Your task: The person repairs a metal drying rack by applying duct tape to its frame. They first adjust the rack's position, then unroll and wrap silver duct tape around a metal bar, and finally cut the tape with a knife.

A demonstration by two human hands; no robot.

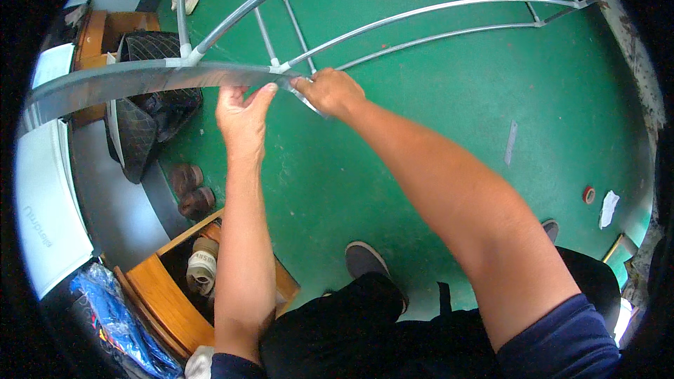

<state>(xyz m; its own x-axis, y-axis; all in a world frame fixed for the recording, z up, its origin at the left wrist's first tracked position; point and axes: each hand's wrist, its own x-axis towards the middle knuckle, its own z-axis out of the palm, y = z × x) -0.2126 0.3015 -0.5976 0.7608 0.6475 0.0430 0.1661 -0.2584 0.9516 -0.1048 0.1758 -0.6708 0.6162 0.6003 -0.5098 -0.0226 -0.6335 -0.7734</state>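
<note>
A frame of silver metal tubes (421, 8) joined by white connectors stands in front of me. A shiny, see-through plastic strip (151, 81) runs along its near rail from the left, and its loose end hangs below my right hand. My left hand (242, 116) is at the strip's lower edge, with fingers partly hidden behind it and the thumb raised at its right. Just past a white connector (279, 67), my right hand (337, 91) is closed, pinching the strip near its end. The fingertips under that hand are hidden.
An open wooden drawer (165, 302) with a rolled item stands at lower left, beside a blue plastic bag (123, 319). Brown shoes (193, 193) and a black quilted bag (151, 119) lie at left. A red tape roll (589, 195) and white paper (609, 209) are on the green floor at right.
</note>
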